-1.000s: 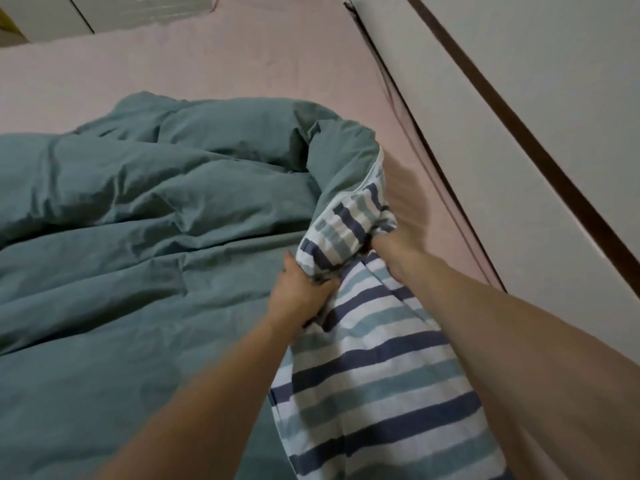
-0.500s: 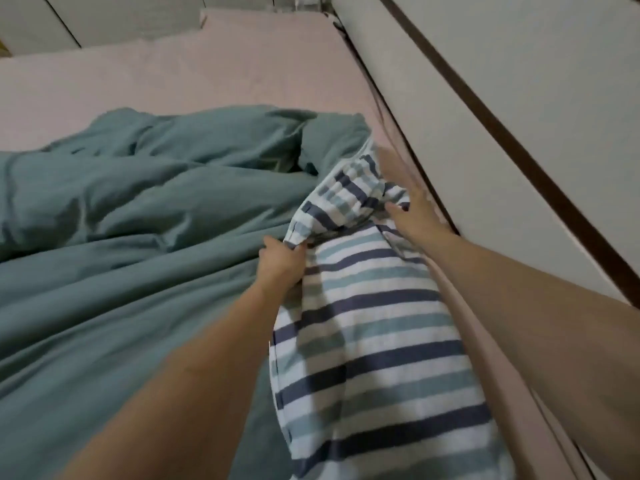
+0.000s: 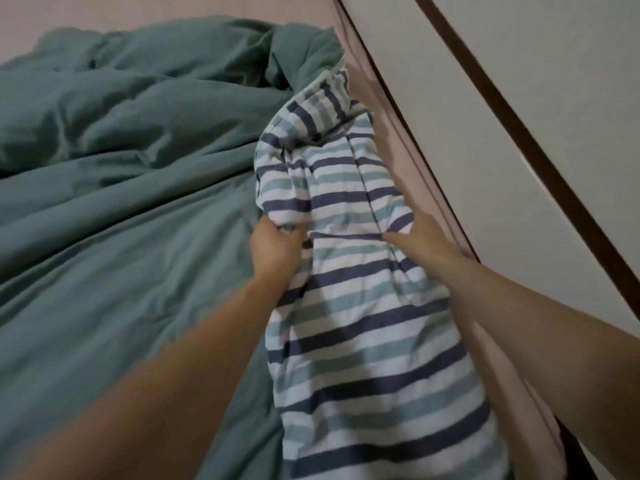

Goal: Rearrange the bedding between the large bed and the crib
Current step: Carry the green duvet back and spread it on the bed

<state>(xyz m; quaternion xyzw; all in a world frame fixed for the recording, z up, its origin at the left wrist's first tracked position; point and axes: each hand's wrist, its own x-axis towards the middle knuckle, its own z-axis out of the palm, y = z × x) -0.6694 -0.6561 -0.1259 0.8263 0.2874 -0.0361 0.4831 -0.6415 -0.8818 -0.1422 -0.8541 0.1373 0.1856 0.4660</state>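
A teal-green duvet (image 3: 114, 188) lies rumpled across the large bed, whose pink sheet (image 3: 391, 140) shows along the right edge. The duvet's striped underside (image 3: 367, 341), white with navy and pale teal bands, is turned up in a long fold running toward me on the right. My left hand (image 3: 273, 251) grips a bunched part of the striped fabric at its left edge. My right hand (image 3: 420, 242) pinches the striped fabric at its right edge, close to the bed's side.
A pale wall or panel (image 3: 519, 98) with a dark brown strip (image 3: 526, 140) runs diagonally along the bed's right side, tight against the mattress. More pink sheet (image 3: 104, 8) shows beyond the duvet at the top.
Both hands have drawn back toward me along the striped fold and spread apart. The camera has dipped closer over the bedding.
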